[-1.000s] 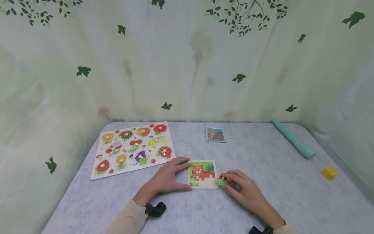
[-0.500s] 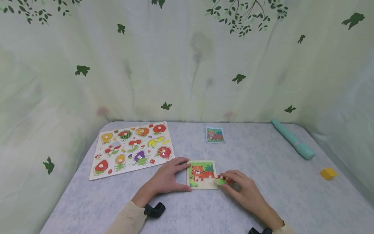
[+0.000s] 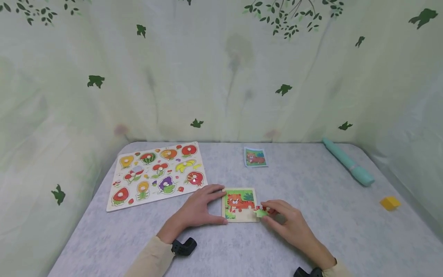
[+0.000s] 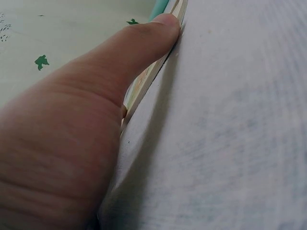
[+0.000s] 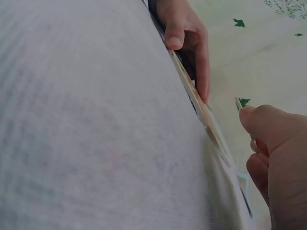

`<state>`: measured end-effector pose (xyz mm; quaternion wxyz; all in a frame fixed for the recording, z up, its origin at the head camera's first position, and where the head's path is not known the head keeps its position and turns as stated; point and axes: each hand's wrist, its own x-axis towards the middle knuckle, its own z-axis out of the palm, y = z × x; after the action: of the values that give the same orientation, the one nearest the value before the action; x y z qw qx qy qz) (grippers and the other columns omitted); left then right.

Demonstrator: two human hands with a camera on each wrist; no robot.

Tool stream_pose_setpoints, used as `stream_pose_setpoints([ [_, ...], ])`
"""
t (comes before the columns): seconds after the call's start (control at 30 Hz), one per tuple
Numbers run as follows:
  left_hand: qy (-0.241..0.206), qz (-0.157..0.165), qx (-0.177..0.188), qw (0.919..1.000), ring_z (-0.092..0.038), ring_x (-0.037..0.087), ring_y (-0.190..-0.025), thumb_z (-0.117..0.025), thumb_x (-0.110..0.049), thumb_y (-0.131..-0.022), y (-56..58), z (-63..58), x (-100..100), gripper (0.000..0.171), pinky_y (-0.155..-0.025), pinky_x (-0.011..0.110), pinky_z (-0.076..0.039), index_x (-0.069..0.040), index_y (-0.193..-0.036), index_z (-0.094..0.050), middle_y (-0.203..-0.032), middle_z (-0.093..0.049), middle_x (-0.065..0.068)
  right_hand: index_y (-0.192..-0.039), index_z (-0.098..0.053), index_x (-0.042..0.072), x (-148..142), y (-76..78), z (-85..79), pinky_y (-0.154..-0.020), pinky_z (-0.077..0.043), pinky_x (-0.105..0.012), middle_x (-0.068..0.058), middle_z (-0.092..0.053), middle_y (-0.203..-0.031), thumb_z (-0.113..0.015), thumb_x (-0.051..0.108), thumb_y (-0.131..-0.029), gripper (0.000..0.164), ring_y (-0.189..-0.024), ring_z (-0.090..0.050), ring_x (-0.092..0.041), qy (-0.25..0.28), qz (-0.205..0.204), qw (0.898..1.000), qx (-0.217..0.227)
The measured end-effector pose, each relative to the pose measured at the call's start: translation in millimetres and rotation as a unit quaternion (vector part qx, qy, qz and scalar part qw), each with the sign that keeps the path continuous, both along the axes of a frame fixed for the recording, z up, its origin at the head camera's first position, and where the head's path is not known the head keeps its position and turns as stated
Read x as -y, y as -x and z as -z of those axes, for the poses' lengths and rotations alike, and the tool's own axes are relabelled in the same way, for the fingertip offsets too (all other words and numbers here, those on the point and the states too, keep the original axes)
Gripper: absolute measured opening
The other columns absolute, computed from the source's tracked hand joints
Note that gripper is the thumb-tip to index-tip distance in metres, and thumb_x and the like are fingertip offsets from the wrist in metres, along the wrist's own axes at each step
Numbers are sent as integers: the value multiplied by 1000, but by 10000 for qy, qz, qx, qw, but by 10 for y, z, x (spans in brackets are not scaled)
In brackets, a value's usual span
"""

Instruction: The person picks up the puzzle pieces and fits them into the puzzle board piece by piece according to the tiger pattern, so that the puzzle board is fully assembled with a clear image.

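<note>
A small square tiger jigsaw puzzle (image 3: 240, 202) lies on the table in the head view, with bare wood at its lower right. My left hand (image 3: 200, 207) holds its left side, thumb at the near corner and fingers at the far one; in the left wrist view the thumb (image 4: 165, 26) touches the wooden edge. Between thumb and fingertips my right hand (image 3: 288, 223) pinches a green and red puzzle piece (image 3: 262, 212), over the puzzle's right edge. The right wrist view shows this piece edge-on, raised above the board, mostly hidden by the fingers.
A large fruit peg puzzle (image 3: 157, 175) lies at the left, close to my left hand. Behind the tiger puzzle is a small tiger picture card (image 3: 255, 157). Toward the right are a teal rolled-up item (image 3: 347, 161) and a yellow block (image 3: 390, 203).
The pinched piece has shifted slightly left over the puzzle's right edge, and more of its green side shows. My left hand has stayed on the board.
</note>
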<state>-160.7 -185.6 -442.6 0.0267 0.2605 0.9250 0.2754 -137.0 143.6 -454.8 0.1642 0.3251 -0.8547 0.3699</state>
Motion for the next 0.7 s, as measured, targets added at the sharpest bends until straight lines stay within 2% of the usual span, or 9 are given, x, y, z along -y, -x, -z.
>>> stream_pose_setpoints([
  [0.13,6,-23,-31,10000,-36,25,-151,-80,-66,-78,14,-22,15,88,-120,56,-32,-21,-149,-57,-161,-44,-3,-124,-72,10,41,42,-24,-72,-59,-24,3,-72,-113,-86,8,-83,43,-86,-64,-3,32,-95,9999,-35],
  [0.3,9,-14,-83,10000,-36,25,-151,-80,-66,-77,42,-26,27,87,-120,56,-33,-21,-149,-58,-160,-44,-3,-129,-70,10,95,90,-62,-72,-59,-23,3,-71,-112,-84,9,-86,46,-86,-63,-1,47,-247,9993,277],
  [0.53,-45,-41,62,10000,-35,24,-152,-81,-66,-77,23,-9,18,88,-121,56,-32,-22,-149,-57,-161,-43,-4,-124,-75,15,142,125,-130,-69,-56,-22,3,-67,-111,-83,14,-88,36,-83,-59,0,-213,-279,9966,751],
  [0.7,-82,-7,107,9999,-36,25,-151,-81,-66,-77,-7,-14,2,87,-120,56,-33,-22,-149,-58,-161,-44,-3,-126,-74,17,195,157,-177,-71,-57,-22,7,-65,-114,-78,20,-94,32,-84,-59,1,-344,-525,9936,944],
])
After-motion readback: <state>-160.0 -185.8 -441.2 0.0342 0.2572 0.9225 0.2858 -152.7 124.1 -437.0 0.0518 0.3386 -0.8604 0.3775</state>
